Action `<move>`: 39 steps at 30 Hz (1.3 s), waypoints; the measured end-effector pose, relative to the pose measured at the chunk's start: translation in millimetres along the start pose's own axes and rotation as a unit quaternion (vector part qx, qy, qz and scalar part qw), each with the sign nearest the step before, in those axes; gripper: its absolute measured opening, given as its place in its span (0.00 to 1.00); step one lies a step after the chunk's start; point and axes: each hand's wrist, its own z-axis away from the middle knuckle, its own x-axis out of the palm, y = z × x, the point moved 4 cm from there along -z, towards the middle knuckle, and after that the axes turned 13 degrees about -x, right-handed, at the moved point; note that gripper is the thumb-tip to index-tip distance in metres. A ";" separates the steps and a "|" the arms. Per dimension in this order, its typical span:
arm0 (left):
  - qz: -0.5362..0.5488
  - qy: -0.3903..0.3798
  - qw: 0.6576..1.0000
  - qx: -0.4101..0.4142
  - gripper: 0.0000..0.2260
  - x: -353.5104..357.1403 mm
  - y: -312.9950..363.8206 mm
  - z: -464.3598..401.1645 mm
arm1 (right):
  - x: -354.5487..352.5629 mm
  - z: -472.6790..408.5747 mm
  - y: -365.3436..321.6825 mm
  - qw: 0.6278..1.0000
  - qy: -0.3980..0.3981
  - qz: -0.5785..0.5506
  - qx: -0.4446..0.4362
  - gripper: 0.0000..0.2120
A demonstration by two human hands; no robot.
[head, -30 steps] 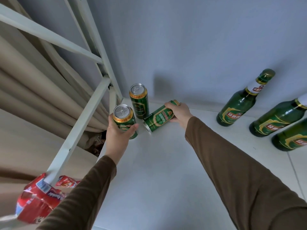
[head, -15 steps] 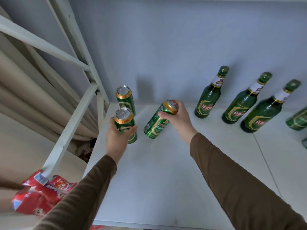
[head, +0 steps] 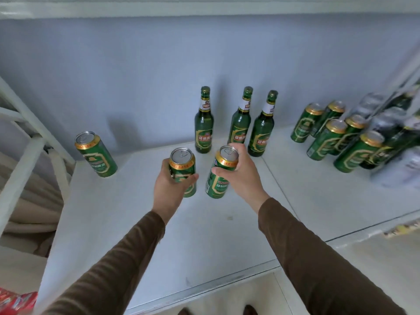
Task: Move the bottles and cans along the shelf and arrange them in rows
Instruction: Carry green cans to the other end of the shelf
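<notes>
A shop's stockroom or sales shelving, by the look of it.
You face a white metal shelf [head: 204, 235] against a grey wall; identical green bottles [head: 203, 123] stand at its back, matching green cans [head: 327, 142] cluster at its right end, red snack packets [head: 16, 301] lie below its left corner.

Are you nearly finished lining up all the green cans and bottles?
Partly. Three bottles already stand in a row by the back wall, and a cluster of cans sits in rows on the right. Right now the left hand grips one can and the right hand grips another can. Still left: placing both, plus the lone can at the left end.
</notes>
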 end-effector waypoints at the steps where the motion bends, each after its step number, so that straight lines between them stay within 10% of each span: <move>1: -0.002 -0.011 1.000 0.007 0.26 15.3 5.6 3.9 | -15.8 4.6 4.9 1.000 0.008 0.006 0.006 0.31; 17: 0.005 -0.088 0.996 0.020 0.26 253.5 79.4 65.2 | -250.5 37.3 96.0 0.996 0.041 0.062 0.043 0.32; 39: -0.069 -0.126 0.989 0.027 0.26 399.7 119.1 -11.8 | -321.8 -21.0 170.9 0.991 0.052 0.114 0.049 0.29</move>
